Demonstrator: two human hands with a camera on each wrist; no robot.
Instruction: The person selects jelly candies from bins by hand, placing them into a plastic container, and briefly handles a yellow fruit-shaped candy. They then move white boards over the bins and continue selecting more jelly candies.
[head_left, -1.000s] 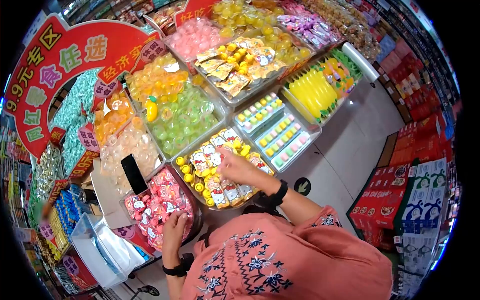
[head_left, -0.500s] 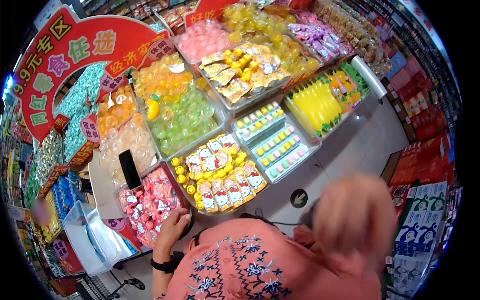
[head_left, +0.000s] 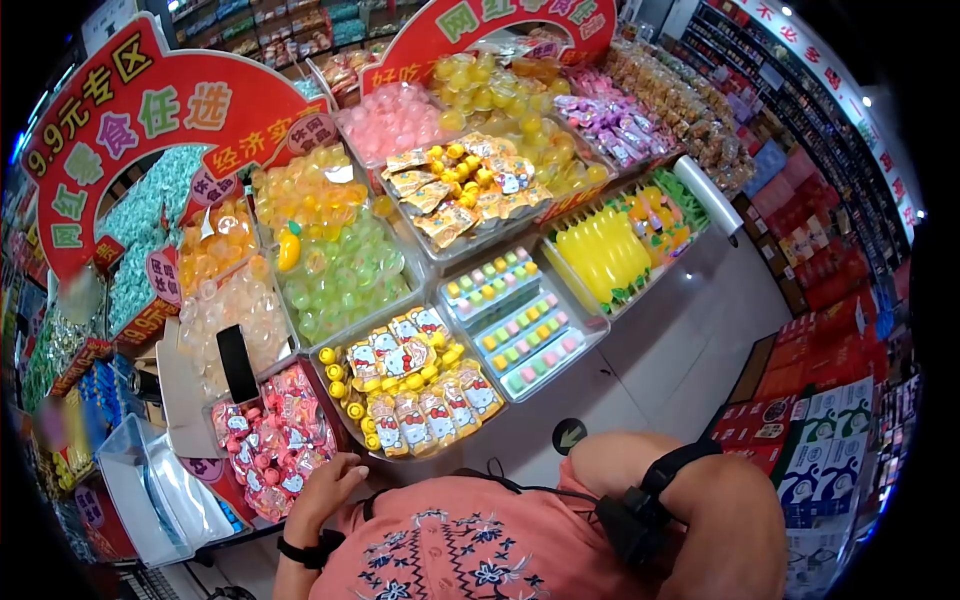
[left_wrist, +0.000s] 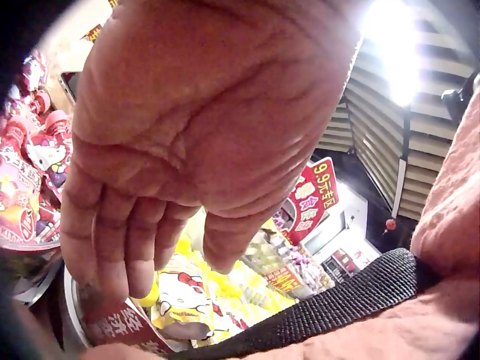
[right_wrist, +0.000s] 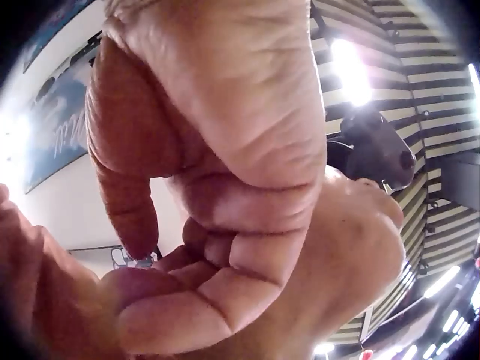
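My left hand (head_left: 330, 490) hangs low beside the bin of pink cartoon packets (head_left: 275, 440), fingertips close to the front rim of the yellow packet bin. In the left wrist view its palm faces the camera, fingers slightly bent and holding nothing. My right hand (head_left: 735, 530) is raised close to the head camera, beyond its black wrist strap (head_left: 685, 465). The right wrist view shows that hand's fingers (right_wrist: 247, 255) loosely bent beside bare skin, with nothing visible in them. Yellow-and-white cartoon packets (head_left: 430, 410) lie in rows before me.
A black phone-like object (head_left: 237, 363) leans by the pink packets. Bins of green jelly cups (head_left: 345, 275), pastel candies (head_left: 520, 330) and yellow sweets (head_left: 600, 255) surround the packets. Red signs (head_left: 180, 110) stand behind; stacked boxes (head_left: 835, 430) are at right, with grey floor (head_left: 690, 330) between.
My right hand has left the yellow cartoon packets and moved right and up towards my head. My left hand stays low by the pink bin. The view has shifted slightly.
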